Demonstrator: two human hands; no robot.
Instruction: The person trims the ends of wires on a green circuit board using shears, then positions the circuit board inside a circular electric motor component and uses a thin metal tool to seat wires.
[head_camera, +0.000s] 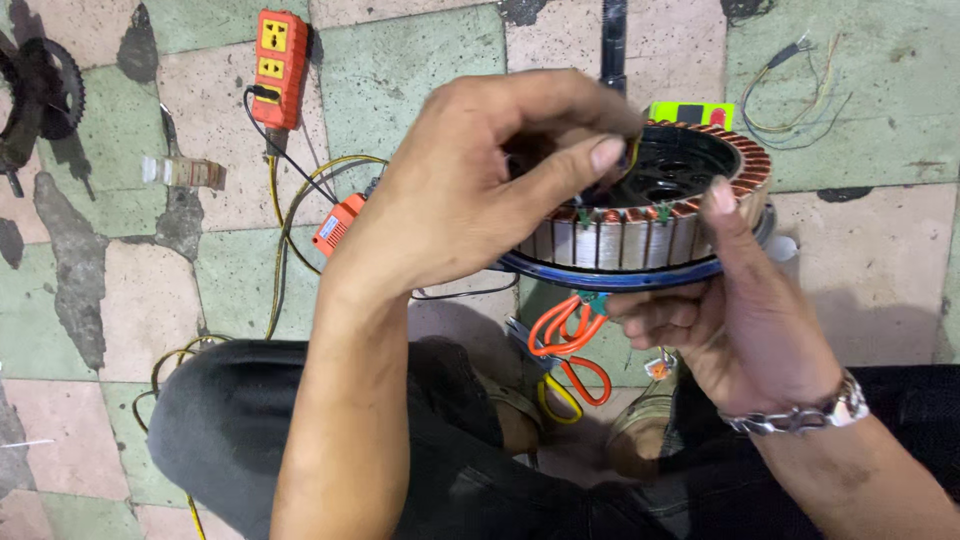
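Nearest, the person's knees, with orange scissors (565, 345) on the floor between the feet. Above them the right hand (735, 325) grips the motor ring (650, 215) from below, thumb up against its copper side. The ring is held in the air over the knees. It is round, so it has no long side; its open face tips up and away. The left hand (470, 190) pinches a thin wire (632, 152) at the ring's inner edge. This looks like wire fixing. The next move needs small, careful fingers. Farther off lies an orange power strip (279, 68).
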